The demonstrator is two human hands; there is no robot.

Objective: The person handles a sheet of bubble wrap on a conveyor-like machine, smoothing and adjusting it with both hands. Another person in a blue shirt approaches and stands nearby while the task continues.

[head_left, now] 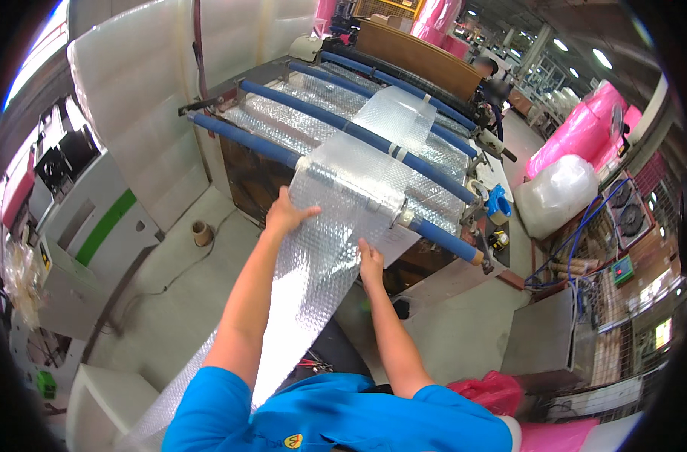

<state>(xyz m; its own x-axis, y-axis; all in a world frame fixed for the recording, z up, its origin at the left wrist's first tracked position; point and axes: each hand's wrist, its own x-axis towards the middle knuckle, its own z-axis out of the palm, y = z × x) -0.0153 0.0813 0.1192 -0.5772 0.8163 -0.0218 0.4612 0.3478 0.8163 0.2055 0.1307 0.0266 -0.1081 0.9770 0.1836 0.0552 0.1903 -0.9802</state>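
A long strip of clear bubble wrap [317,248] runs over blue rollers and down between my arms, passing under my left forearm to the lower left. My left hand [287,215] lies at the strip's left edge, its thumb stretched out over the film and a finger pointing away from me. At the right edge, a little lower, my right hand [370,264] is closed on the bubble wrap, its fingertips partly hidden. Just beyond my hands, the front blue roller [245,139] crosses under the strip.
Silvery bubble film [272,120] covers the machine bed between the rollers. A blue tape dispenser [498,203] sits on the right ledge. Pink film rolls [577,132] and a white wrapped roll [558,194] stand at right. A cardboard core [201,232] and cable are on the floor at left.
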